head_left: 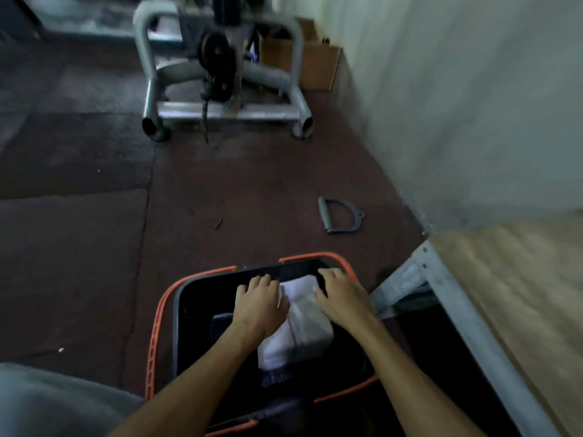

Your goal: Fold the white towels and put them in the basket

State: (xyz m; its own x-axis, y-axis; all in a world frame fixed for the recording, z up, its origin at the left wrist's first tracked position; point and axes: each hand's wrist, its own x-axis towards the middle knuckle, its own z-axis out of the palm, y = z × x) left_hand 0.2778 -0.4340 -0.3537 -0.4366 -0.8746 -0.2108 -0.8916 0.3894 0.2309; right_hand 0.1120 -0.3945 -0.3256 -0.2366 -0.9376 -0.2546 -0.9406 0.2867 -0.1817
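Hands grasping a folded white towel [303, 332] inside the basket [176, 313]: the left hand [260, 305] curls over the towel's left edge and the right hand [342, 298] over its right edge, thumbs on top. The towel lies toward the basket's far right side, with a dark item [222, 326] of unclear kind just left of it. The basket, black with orange handles, stands on the floor [79, 247]. Right of the basket is a table [520, 294]. Beyond the basket lies a D-shaped handle [342, 216] and, farther off, a grey machine frame [220, 111].
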